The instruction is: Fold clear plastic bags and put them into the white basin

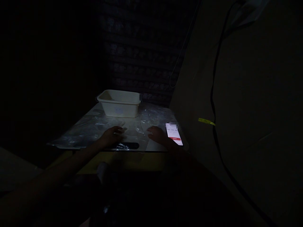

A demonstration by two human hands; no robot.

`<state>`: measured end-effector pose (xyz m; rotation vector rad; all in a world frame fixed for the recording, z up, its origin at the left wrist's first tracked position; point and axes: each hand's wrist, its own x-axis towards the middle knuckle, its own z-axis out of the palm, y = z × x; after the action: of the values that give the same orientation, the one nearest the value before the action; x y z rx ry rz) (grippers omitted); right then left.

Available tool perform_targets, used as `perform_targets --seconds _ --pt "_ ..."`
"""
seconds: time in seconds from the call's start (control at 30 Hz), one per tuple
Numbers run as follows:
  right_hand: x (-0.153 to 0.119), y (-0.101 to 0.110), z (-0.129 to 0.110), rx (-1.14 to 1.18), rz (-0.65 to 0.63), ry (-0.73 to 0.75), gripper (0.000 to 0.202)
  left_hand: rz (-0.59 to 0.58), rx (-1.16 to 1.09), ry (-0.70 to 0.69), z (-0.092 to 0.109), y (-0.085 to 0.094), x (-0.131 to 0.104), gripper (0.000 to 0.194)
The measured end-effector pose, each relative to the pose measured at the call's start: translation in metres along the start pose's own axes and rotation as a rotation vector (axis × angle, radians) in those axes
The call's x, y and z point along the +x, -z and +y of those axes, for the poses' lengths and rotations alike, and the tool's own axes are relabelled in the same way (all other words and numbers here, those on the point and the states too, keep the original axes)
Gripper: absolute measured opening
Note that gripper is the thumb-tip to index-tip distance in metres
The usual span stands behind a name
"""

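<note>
Dim light leaves much of the scene dark. My left hand [110, 136] is over the near part of the table, its fingers apart and pointing right. Across from it, my right hand [156, 134] points left, its fingers also looking apart. Between and around them lies clear crinkled plastic film [139, 127], and both hands are at or just above it; contact is hard to make out. No grip on the film shows. Near the front edge, just below my left hand, is a dark, flat strip with a rounded end [131, 145], partly under shiny plastic.
A white plastic tub [120, 110] stands at the back of the white table [155, 145]. A lit phone [173, 134] showing a timer lies beside my right forearm. To the right, a dark cable [214, 107] with a yellow tag [206, 121] hangs along the wall.
</note>
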<state>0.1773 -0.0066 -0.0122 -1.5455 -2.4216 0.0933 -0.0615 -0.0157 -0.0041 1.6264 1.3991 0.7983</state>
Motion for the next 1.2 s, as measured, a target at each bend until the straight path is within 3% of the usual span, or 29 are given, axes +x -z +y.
perform_targets --seconds 0.2,0.37,0.57,0.67,0.8,1.03,1.2 --pt "0.009 0.007 -0.007 -0.019 -0.055 -0.092 0.023 0.042 0.424 -0.187 0.011 -0.003 -0.001 0.047" --pt "0.018 0.005 -0.008 0.065 0.036 -0.193 0.024 -0.006 0.619 -0.366 0.006 -0.001 0.005 0.055" --pt "0.032 -0.011 -0.002 0.337 0.159 -0.150 0.038 -0.032 0.664 -0.555 0.000 0.006 0.006 0.053" --pt "0.038 -0.018 -0.004 0.429 0.181 -0.099 0.044 0.004 0.658 -0.576 -0.001 0.009 0.004 0.050" --pt "0.044 -0.022 -0.017 0.491 0.118 -0.052 0.047 0.047 0.653 -0.550 -0.001 0.010 0.002 0.045" --pt "0.047 -0.003 -0.047 0.227 0.121 0.119 0.060 0.034 0.631 -0.618 0.003 0.007 0.000 0.042" --pt "0.054 0.001 -0.059 0.076 0.064 0.158 0.026 0.025 0.573 -0.652 0.005 0.009 -0.001 0.043"
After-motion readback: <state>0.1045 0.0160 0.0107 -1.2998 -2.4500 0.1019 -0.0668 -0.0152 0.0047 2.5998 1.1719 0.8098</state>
